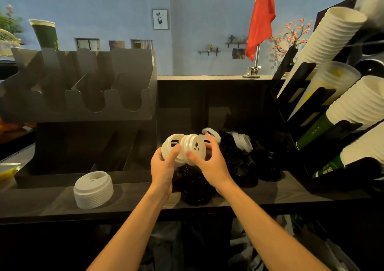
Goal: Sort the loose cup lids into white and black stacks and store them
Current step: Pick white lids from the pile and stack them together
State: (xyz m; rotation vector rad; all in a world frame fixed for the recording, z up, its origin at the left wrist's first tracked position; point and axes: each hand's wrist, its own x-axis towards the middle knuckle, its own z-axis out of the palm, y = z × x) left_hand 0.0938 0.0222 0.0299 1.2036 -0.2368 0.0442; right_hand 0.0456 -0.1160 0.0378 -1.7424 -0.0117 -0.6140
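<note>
— Head view: what are the hands doing?
— Left grip (164, 166) pinches a short white lid stack (171, 148). Right grip (209, 164) curls round a second white stack (194, 146), tilted toward it, probably to nest them.
— The rest?
— A taller white stack (93, 189) stands left on the tabletop (52, 204); black lids (239, 162) lie heaped right.

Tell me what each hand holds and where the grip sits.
The left hand grips a white lid by its rim. The right hand grips a short stack of white lids across its ribbed sides, thumb in front, fingers behind.
</note>
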